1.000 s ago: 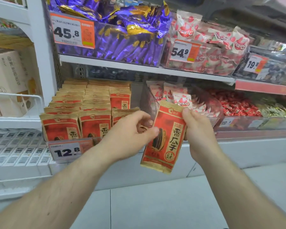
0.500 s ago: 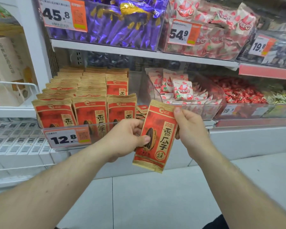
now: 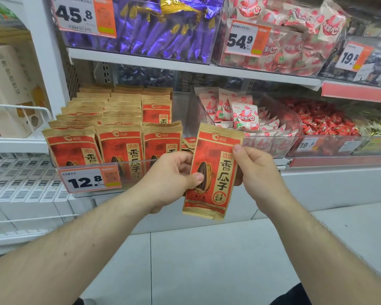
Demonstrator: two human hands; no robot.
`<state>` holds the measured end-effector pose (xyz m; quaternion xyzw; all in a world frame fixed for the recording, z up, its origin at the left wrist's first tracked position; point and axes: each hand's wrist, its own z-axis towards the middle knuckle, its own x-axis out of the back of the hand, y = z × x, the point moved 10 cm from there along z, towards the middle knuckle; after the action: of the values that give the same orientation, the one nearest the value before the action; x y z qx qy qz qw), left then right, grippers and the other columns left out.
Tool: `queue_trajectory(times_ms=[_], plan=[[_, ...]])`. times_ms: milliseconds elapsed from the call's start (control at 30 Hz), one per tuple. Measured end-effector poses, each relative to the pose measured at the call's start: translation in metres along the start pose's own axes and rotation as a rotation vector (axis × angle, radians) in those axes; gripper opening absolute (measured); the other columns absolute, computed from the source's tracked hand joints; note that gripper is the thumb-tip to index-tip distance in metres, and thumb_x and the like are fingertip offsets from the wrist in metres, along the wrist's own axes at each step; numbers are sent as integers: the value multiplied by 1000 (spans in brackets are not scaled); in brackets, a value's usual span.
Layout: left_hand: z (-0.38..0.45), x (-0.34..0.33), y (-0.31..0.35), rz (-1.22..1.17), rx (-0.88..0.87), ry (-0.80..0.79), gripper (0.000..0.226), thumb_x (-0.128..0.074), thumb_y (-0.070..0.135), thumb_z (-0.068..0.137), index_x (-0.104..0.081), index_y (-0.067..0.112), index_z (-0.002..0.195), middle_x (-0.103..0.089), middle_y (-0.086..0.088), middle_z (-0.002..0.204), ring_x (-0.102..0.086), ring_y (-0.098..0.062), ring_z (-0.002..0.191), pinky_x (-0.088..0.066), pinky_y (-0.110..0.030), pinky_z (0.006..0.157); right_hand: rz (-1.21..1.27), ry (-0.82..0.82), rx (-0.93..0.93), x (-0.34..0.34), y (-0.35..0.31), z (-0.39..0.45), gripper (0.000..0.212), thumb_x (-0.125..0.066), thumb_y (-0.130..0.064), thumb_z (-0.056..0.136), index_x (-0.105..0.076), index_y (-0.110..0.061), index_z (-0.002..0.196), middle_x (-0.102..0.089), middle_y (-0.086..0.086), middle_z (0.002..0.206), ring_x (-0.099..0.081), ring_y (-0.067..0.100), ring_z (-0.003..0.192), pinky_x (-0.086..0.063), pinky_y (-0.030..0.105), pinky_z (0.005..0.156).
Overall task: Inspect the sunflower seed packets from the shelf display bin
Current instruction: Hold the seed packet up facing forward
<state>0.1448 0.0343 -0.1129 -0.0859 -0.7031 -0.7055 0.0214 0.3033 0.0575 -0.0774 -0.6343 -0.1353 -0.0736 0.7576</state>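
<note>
A red and tan sunflower seed packet [image 3: 216,164] hangs upright in front of the shelf, printed face toward me. My left hand [image 3: 172,179] pinches its left edge with the thumb on the seed picture. My right hand [image 3: 257,172] pinches its right edge, thumb on the front. To the left stands the clear display bin [image 3: 92,170] with a 12.8 price tag, filled with several rows of the same packets [image 3: 119,146]. A few more packets lie flat behind my left hand.
A clear bin of pink and white snack packs [image 3: 240,115] sits right of the seed bin, then red candies [image 3: 326,122]. The upper shelf holds purple wrappers [image 3: 163,34] and pink packs [image 3: 277,47]. White boxes [image 3: 20,190] fill the lower left rack. Grey floor tiles lie below.
The packet and both hands have come a little lower and closer to me, and the packet now hangs straighter. My head has tilted down, so the shelves sit higher in view.
</note>
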Motion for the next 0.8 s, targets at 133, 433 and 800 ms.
queue_trajectory(times_ms=[133, 433, 800], plan=[[0, 5, 3, -57, -9, 38, 21, -62, -1, 92, -67, 20, 94, -76, -1, 87, -74, -17, 80, -57, -31, 64, -59, -37, -3, -4, 3, -2, 40, -43, -30, 105, -68, -8, 83, -67, -8, 60, -55, 2, 49, -45, 17, 50], [1, 14, 5, -152, -18, 80, 19, -60, -2, 93, -67, 15, 97, -76, -7, 93, -73, -22, 89, -58, -36, 78, -81, -93, -7, -12, 5, -6, 37, -46, -33, 102, -72, -18, 79, -69, -7, 65, -54, 7, 51, -46, 18, 53], [4, 19, 0, -171, 4, 111, 16, -60, 0, 94, -68, 12, 101, -76, -9, 96, -73, -27, 91, -57, -47, 87, -127, -130, -21, -14, 8, -8, 38, -49, -36, 101, -74, -18, 79, -73, 0, 72, -57, 11, 55, -45, 26, 60]])
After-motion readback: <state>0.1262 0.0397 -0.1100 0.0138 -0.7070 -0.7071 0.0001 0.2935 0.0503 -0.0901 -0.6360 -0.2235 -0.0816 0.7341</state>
